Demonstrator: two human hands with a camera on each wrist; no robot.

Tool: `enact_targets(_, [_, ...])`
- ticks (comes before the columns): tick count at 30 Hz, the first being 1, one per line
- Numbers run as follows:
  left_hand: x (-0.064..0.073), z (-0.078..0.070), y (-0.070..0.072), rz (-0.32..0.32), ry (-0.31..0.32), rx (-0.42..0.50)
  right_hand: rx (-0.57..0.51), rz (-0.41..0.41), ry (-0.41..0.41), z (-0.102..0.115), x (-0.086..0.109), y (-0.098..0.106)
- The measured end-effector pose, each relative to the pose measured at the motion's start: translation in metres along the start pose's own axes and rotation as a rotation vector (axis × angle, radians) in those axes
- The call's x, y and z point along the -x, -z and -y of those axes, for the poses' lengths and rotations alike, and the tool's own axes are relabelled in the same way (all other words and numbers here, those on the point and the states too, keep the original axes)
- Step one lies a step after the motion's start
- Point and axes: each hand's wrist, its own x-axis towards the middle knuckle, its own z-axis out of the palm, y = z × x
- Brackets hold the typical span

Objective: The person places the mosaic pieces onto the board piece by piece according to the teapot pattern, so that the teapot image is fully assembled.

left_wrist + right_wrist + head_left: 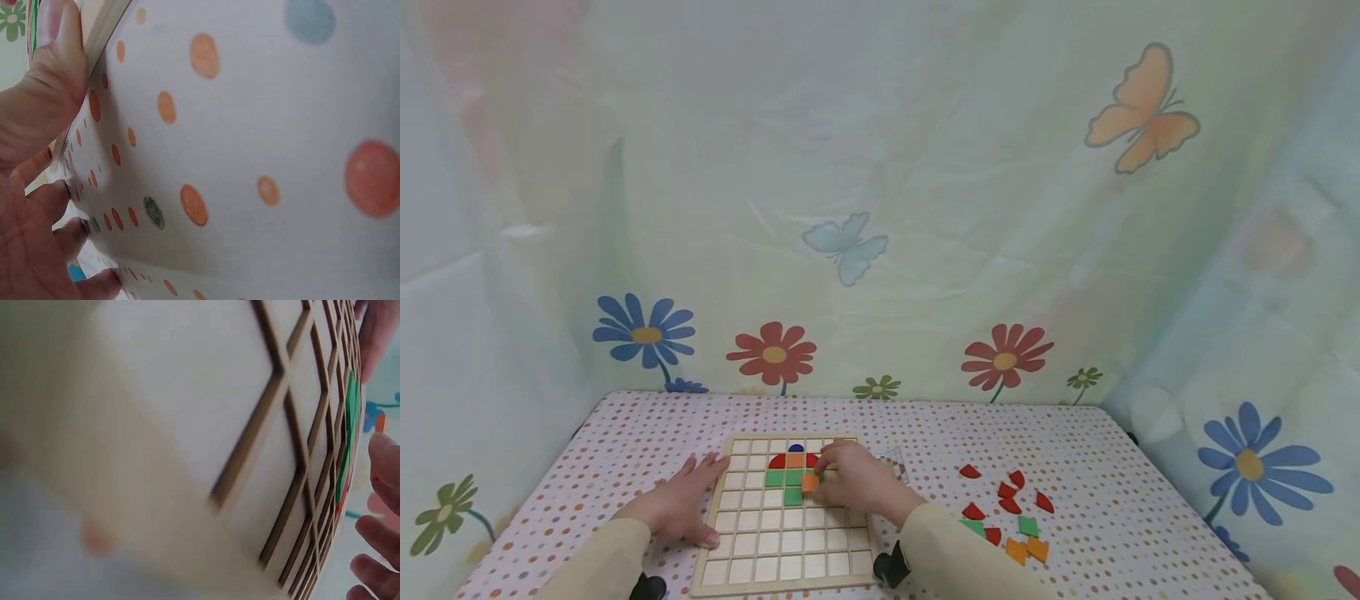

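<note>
A wooden grid board [760, 543] lies on the table with several coloured tiles set in its upper squares. My right hand [857, 477] is over the board's right half and pinches an orange square tile [809, 482] between thumb and fingertips. In the right wrist view that orange tile [380, 422] sticks up past the thumb. Close by on the grid are green square tiles [793, 497], another orange square [795, 460], a red quarter-circle tile [777, 461] and a blue piece [796, 448]. My left hand [679, 502] rests at the board's left edge, fingers spread, thumb against the frame [100, 31].
Right of the board lie several loose tiles: red quarter circles [1009, 505], a green square [1028, 526] and orange squares [1037, 548]. A clear, patterned packet [895, 460] partly shows behind the right hand. A flowered curtain [880, 317] hangs behind the dotted tabletop [940, 421].
</note>
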Motion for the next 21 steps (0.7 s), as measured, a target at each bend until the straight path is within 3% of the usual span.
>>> enact_targets(4, [0.002,0.000,0.000,-0.017,-0.028,-0.006,0.094,0.009,0.063,0.012,-0.008,-0.008])
enact_targets(10, [0.001,0.002,-0.002,-0.025,-0.040,-0.006,0.220,0.020,0.065,0.029,-0.017,-0.017])
enact_targets(21, [0.002,0.001,-0.002,-0.035,-0.056,-0.025,0.310,0.005,0.116,0.041,-0.024,-0.024])
